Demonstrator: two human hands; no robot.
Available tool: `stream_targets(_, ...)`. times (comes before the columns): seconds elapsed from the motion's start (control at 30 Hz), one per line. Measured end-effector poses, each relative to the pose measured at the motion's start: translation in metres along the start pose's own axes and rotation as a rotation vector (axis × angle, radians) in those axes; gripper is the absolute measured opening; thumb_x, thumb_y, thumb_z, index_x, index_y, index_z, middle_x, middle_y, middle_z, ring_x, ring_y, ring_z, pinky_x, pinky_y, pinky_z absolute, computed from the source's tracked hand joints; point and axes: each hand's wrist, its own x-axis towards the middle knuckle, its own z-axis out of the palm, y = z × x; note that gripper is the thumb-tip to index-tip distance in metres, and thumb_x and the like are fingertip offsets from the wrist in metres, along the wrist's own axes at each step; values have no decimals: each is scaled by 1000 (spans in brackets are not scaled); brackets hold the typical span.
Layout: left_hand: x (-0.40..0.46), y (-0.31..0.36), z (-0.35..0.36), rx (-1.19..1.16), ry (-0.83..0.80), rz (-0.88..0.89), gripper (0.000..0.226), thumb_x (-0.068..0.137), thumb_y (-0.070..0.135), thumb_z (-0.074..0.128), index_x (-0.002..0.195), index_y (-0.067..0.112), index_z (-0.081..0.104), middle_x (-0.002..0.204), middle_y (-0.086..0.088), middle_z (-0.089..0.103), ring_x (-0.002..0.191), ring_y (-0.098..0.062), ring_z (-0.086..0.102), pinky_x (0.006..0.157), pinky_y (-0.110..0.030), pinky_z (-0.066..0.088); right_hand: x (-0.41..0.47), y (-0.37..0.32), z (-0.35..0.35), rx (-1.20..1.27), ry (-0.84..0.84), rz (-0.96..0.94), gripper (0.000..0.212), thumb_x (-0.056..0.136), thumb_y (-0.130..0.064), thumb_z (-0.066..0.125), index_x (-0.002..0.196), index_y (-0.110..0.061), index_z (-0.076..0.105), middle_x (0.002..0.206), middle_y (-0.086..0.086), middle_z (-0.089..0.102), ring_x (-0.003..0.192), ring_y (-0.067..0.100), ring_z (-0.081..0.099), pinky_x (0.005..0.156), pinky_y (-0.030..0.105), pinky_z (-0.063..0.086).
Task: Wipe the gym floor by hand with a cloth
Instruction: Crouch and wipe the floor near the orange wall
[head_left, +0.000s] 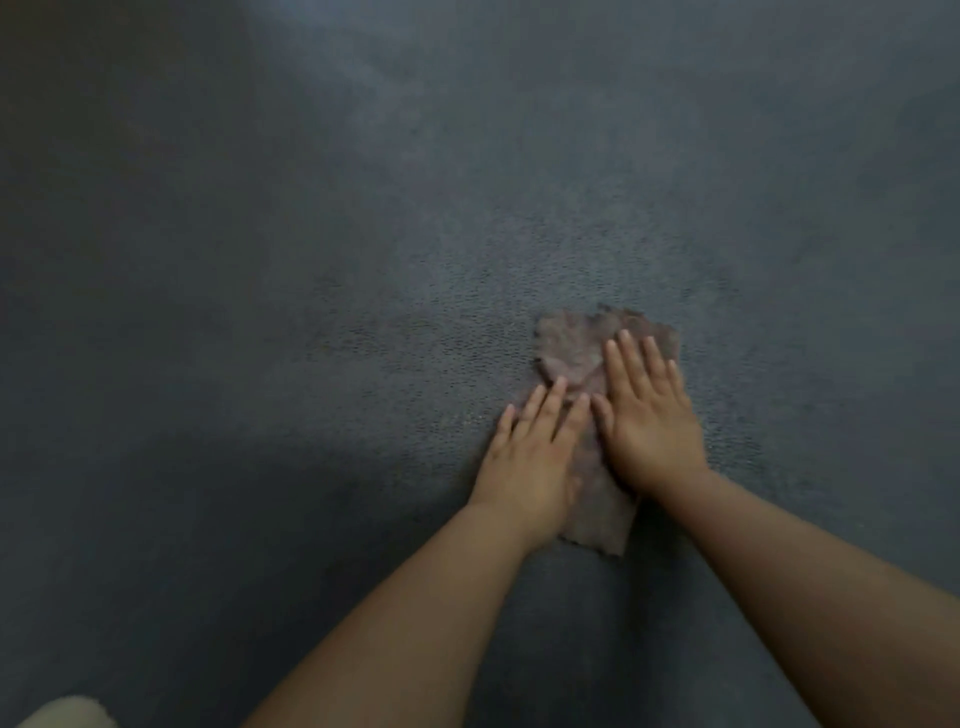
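Both hands, left hand (530, 457) and right hand (649, 421), pressed flat on the cloth (571, 348), fingers straight, gripping nothing; on that rough floor (311, 234) it'd probably bunch up or slip out.

cloth (570, 353): brownish-grey, ragged-edged, crumpled | flat on floor (311, 260): dark grey-blue, speckled
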Motion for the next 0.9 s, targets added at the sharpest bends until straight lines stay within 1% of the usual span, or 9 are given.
stream_targets(0.13,-15,-23,-3,31,28,-86,82,95,41,49,151,26,-8,157,-4,-23,145,-21,-19,115,-37,-12,-13,31,-6,-36,-26,135,83,79,-56,-10,152,-17,1,160,2,-5,147,21,-9,115,34,-10)
stream_targets(0.2,-23,-50,-13,56,16,-157,88,91,50,51,151,26,-8,156,-5,-23,145,-23,-17,116,-38,-9,-12,15,-4,-6,-26,251,76,86,-51,-2,152,-15,2,160,5,-5,146,27,-9,116,42,-9)
stream_targets(0.27,-31,-81,-26,82,2,-220,96,86,56,55,151,27,-8,157,-6,-22,145,-24,-14,117,-39,-6,-6,-10,-2,54,-30,399,65,97,-46,14,152,-12,2,160,7,-7,146,32,-10,115,50,-8)
stream_targets(0.3,-35,-98,-32,97,-9,-252,101,82,59,58,151,27,-9,157,-6,-22,145,-25,-14,118,-40,-5,-2,-21,-1,78,-30,460,66,98,-46,21,152,-12,2,160,7,-8,145,32,-10,114,53,-7)
stream_targets(0.43,-52,-165,-63,154,-60,-458,123,67,66,69,150,29,-14,155,-9,-25,144,-29,-18,117,-49,-1,7,-44,0,107,-5,537,70,96,-52,25,152,-16,3,160,4,-6,146,30,-9,113,56,-6)
stream_targets(0.57,-65,-208,-82,142,-149,-687,136,61,64,76,147,28,-23,152,-13,-32,142,-36,-21,110,-64,6,14,-67,1,117,-4,446,58,100,-38,24,152,-19,6,160,0,-5,146,26,-9,114,53,-6)
stream_targets(0.67,-72,-220,-77,-26,-173,-823,138,60,63,77,146,29,-26,151,-15,-34,142,-40,-18,107,-67,16,28,-109,1,92,3,290,58,96,-38,14,152,-21,10,160,-1,2,147,26,-4,114,50,-4)
stream_targets(0.8,-73,-228,-68,-159,-111,-804,139,60,57,80,146,28,-25,150,-16,-35,141,-44,-17,110,-61,17,57,-171,-4,54,-33,82,55,100,-35,20,152,-25,4,160,-4,-3,147,24,-8,115,48,-6)
stream_targets(0.9,-71,-231,-67,-191,-97,-800,142,59,53,83,147,23,-24,150,-16,-34,140,-45,-17,110,-61,16,80,-216,-11,52,-46,-25,55,100,-36,16,152,-27,3,160,-5,-5,147,24,-10,115,49,-8)
